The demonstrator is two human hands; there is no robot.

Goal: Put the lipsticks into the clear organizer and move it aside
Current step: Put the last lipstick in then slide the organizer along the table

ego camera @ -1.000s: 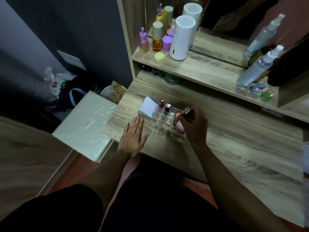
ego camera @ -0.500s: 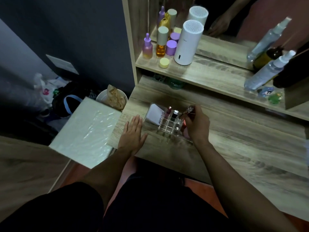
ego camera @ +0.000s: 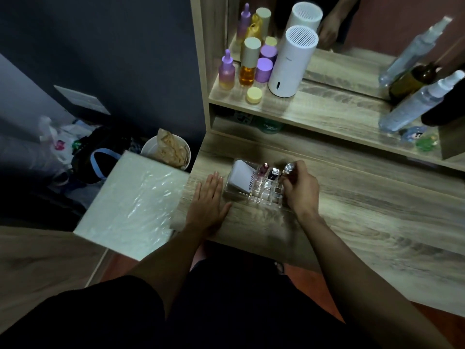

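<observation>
Fingers (ego camera: pixel 293 172) of my right hand (ego camera: pixel 300 188) are pinching a silver-capped lipstick (ego camera: pixel 288 169) near its top, holding it upright over the right end of the clear organizer (ego camera: pixel 254 187); whether its base is already sitting in a slot I am not able to tell, since my hand is covering that part. My left hand (ego camera: pixel 207 201) is lying flat on the wooden desk (ego camera: pixel 364 210), fingers spread and gripping nothing, just left of the organizer's near corner.

Two more lipsticks are standing upright in the organizer's far row: a pink lipstick (ego camera: pixel 263 170) and, to its right, a dark lipstick (ego camera: pixel 273 174) with a shiny top, which is sitting just beside the one I am holding. A white box (ego camera: pixel 242 177) with dark lettering is leaning in the organizer's larger left compartment. The near slots are looking see-through, and I am unable to tell what is in them.

The organizer is sitting near the desk's left edge. On the shelf beyond it a white cylinder (ego camera: pixel 292 62) with a slotted top is standing, with purple and amber bottles (ego camera: pixel 249 64) to its left and a clear spray bottle (ego camera: pixel 417 100) leaning far to the right. Left of the desk, lower down, a pale plastic-wrapped slab (ego camera: pixel 133 205) is lying, and a white bucket (ego camera: pixel 166 153) with crumpled paper is standing beyond it.
</observation>
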